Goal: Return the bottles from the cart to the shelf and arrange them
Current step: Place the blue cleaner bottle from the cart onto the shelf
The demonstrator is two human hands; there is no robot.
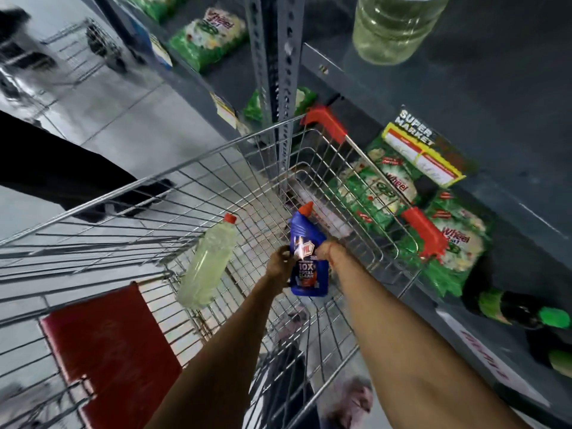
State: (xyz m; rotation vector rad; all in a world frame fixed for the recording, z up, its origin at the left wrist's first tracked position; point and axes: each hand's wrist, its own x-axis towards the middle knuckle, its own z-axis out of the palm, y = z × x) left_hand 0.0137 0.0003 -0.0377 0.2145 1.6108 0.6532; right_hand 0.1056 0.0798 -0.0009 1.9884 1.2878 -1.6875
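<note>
A blue cleaner bottle (305,243) with a red angled cap is held inside the wire cart (216,168), both my hands gripping its middle. My left hand (280,264) clasps its left side and my right hand (329,250) its right side. A clear bottle of pale yellow liquid (207,264) with a red cap lies on its side in the cart, left of my hands. The grey metal shelf (495,97) rises to the right, with a large pale yellow bottle (393,26) standing on an upper level.
Green detergent packets (387,193) fill the lower shelf beside the cart, with more packets (210,38) further back. Dark bottles with green caps (526,314) lie at lower right. A red child-seat flap (108,345) sits at the cart's near end. Another cart (86,51) stands far left.
</note>
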